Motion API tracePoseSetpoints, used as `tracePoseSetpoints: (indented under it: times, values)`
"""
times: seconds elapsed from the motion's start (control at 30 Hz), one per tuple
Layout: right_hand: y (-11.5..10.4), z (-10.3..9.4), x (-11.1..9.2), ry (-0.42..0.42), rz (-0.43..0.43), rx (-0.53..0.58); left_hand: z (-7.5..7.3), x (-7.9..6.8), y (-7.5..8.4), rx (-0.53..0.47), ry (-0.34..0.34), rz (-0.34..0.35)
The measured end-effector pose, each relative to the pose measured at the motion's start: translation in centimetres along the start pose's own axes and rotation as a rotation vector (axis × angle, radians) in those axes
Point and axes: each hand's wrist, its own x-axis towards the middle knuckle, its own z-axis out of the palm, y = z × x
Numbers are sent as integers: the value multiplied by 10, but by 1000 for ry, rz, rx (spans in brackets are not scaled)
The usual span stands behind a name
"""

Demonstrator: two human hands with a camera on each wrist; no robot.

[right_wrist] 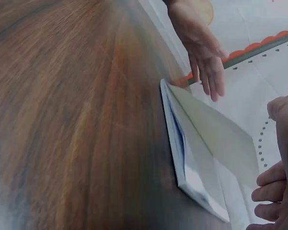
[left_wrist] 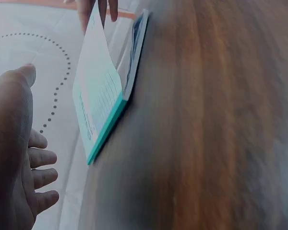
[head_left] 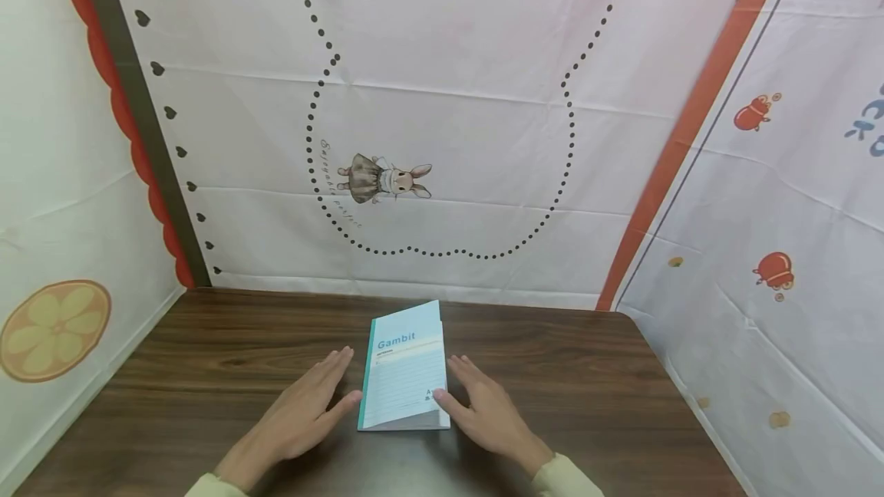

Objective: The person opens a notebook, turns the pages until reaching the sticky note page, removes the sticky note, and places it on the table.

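A light blue notebook (head_left: 404, 386) with a teal spine and "Gambit" on its cover lies on the table, its front cover lifted a little along the right side. My left hand (head_left: 298, 411) stands beside the spine, fingers straight and thumb towards it, holding nothing. On the other side is my right hand (head_left: 493, 416), fingers extended, its thumb over the lower right corner of the cover; whether it touches cannot be told. The left wrist view shows the raised cover (left_wrist: 98, 81) with a gap to the left thumb. Pages (right_wrist: 177, 139) show under the cover in the right wrist view.
The dark wood-grain table (head_left: 587, 390) runs back to a white printed cloth (head_left: 449, 136) hanging behind it. Further cloth panels hang at the left (head_left: 62, 198) and right (head_left: 773, 198), close along the table's sides.
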Motion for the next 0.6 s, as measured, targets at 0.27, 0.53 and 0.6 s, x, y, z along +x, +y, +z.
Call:
tracePoseSetpoints:
  times: [0.27, 0.53, 0.6]
  values:
    - [-11, 1, 5, 5, -9, 9, -4, 12, 12, -62, 3, -46]
    - [-31, -1, 11, 77, -94, 24, -14, 24, 25, -124, 101, -58]
    - [-38, -1, 15, 86, -128, 36, -17, 26, 27, -155, 112, -66]
